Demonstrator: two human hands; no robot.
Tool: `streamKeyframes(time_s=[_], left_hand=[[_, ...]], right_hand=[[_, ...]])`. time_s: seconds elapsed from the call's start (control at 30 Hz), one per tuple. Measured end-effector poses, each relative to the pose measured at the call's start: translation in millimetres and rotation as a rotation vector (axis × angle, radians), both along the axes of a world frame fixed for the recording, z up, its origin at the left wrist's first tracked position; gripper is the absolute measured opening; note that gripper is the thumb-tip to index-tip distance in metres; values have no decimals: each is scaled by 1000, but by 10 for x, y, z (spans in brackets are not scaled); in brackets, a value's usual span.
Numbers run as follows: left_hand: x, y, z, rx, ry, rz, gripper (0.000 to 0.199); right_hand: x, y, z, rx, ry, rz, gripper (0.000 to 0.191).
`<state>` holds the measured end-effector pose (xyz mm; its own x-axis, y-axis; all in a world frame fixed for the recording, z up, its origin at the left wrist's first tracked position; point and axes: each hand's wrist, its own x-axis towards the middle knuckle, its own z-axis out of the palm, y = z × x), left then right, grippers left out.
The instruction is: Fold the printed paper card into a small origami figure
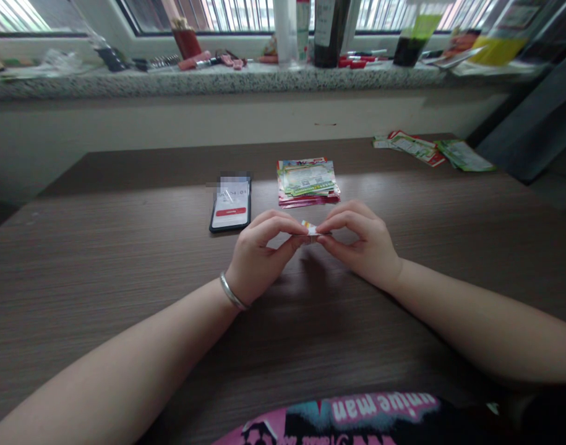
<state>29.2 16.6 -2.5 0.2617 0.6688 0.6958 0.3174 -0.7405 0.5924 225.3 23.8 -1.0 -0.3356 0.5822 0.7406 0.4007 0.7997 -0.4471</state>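
Observation:
Between the fingertips of both hands is a small folded piece of printed paper (311, 230), white with a bit of yellow, held just above the table. My left hand (266, 244), with a silver bangle at the wrist, pinches its left end. The right end is pinched by the thumb and fingers of my right hand (359, 238). My fingers cover much of the paper. Just beyond the hands lies a stack of printed paper packets (308, 179), green, white and red. A phone (231, 203) showing a timer lies left of that stack.
More green and red packets (419, 148) are spread at the table's far right. The brown table (125, 259) meets a wall below a speckled stone windowsill (245, 79). On the sill stand a dark bottle (328, 37), a red holder (186, 42) and several small items.

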Motion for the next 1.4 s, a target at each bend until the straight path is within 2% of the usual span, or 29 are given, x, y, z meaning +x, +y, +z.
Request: streamKeyframes(time_s=[0.13, 0.33, 0.5, 0.63, 0.93, 1.2, 1.4], left_hand=[[-8, 15, -10, -14, -26, 5, 4], [-18, 23, -26, -24, -12, -18, 10], [1, 7, 4, -13, 86, 18, 5], [-1, 12, 9, 14, 133, 31, 4], [-18, 36, -2, 16, 48, 31, 10], [-24, 36, -5, -5, 37, 15, 9], [-13, 11, 29, 50, 168, 67, 7]], right_hand=[[-1, 10, 9, -45, 6, 50, 9], [-6, 17, 4, -6, 24, 17, 8], [-11, -2, 10, 34, -8, -9, 9], [-13, -17, 13, 55, -45, 28, 11], [-14, -10, 19, -103, 47, 61, 9], [-8, -12, 28, -76, 22, 39, 5], [-15, -23, 26, -35, 24, 54, 7]])
